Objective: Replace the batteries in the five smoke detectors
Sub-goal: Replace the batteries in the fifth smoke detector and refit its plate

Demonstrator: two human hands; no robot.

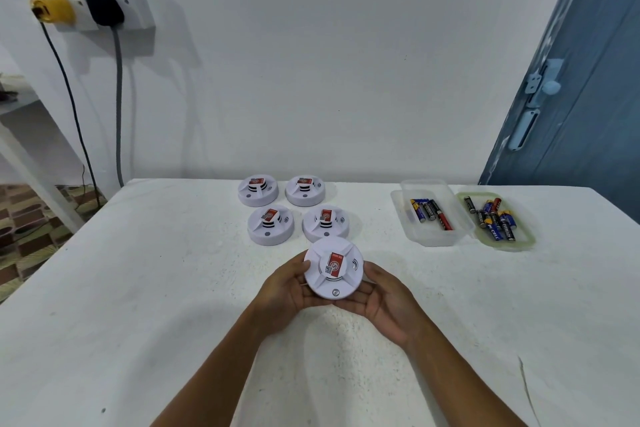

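both hands are cradling one white smoke detector (333,268) just above the white table (138,288), near the middle of the view. the left hand (287,291) is holding its rim at about 9 o'clock, thumb lying on the upper edge and fingers (313,300) curling under the body. the right hand (384,302) is holding the rim at about 3 o'clock, thumb resting on the edge and fingers (349,302) reaching beneath, so both sets of fingers are wrapping around the detector rather than spreading wide. the detector is facing up, showing a red label on its centre and a small round button near its 6 o'clock edge.

four more smoke detectors are sitting on the table at 12 o'clock from the held one, arranged two by two: the near left detector (270,225), the near right detector (325,224), the far left detector (258,190) and the far right detector (305,190). the near right one is lying just beside the held detector; whether they are touching i cannot tell.

at about 2 o'clock a clear plastic box (429,236) is holding a few batteries (431,213), and just beside it at its 3 o'clock a greenish lid (523,243) is carrying a loose pile of batteries (495,220).

on the wall at 10 o'clock a socket plate (138,0) is carrying a yellow plug (55,10) and a black plug (104,9), with cables hanging down. a blue door (588,97) is standing at 2 o'clock.
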